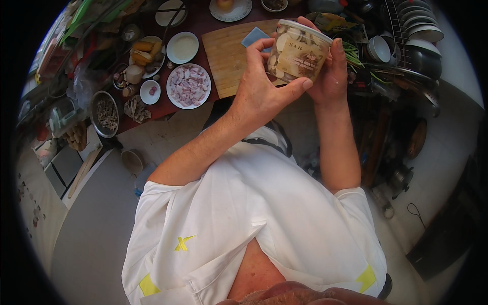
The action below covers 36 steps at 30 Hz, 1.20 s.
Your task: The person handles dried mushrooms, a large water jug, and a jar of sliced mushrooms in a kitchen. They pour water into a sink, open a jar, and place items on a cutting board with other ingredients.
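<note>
A clear plastic jar (299, 57) with a white lid is held up over the board, tilted. Pale, brown-edged slices fill it, possibly dried mushrooms, and its tan label bears writing. My left hand (263, 85) grips the jar's left side, with the thumb along its base. From the right and behind, my right hand (332, 76) supports it, the thumb raised at the rim. Beneath is a wooden cutting board (223, 57), partly hidden by my hands. On the board lies a folded blue cloth (255, 37), just left of the jar.
Left of the board stand a plate of chopped raw meat (188, 86), a plate of white grains (182, 47) and a small bowl (150, 92). A metal bowl (105, 114) sits at the table's left edge. Green stalks (350, 53) and a dish rack (396, 34) are at right.
</note>
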Each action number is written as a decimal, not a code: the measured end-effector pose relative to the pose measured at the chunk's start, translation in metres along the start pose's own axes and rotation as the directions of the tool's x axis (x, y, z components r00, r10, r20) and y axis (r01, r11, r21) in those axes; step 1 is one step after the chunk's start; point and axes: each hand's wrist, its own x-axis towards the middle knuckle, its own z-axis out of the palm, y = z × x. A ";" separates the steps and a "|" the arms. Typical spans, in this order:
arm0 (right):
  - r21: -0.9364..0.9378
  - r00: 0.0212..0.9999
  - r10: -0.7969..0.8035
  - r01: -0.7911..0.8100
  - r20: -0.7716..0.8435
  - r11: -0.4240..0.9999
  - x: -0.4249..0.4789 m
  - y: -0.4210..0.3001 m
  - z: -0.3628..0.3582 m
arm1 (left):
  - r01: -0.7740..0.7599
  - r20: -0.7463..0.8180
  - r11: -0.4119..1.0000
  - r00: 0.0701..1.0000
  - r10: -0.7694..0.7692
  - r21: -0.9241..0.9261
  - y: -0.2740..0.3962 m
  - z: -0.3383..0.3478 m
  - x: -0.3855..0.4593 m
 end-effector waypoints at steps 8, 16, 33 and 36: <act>-0.031 1.000 -0.022 0.021 -0.011 0.999 -0.003 -0.005 -0.002 | -0.007 -0.021 1.000 1.000 0.007 0.001 -0.002 0.003 0.001; -0.073 0.999 -0.033 0.030 -0.041 0.997 -0.007 -0.006 -0.001 | -0.020 -0.006 1.000 1.000 0.020 0.016 -0.004 0.003 -0.002; -0.058 0.999 -0.054 0.053 -0.008 0.997 -0.012 -0.010 0.012 | 0.007 -0.006 0.997 1.000 -0.007 -0.079 0.003 0.003 -0.009; 0.035 0.993 -0.059 0.055 0.106 0.998 -0.015 -0.013 0.021 | 0.000 -0.003 0.998 1.000 0.000 -0.066 0.014 0.003 -0.014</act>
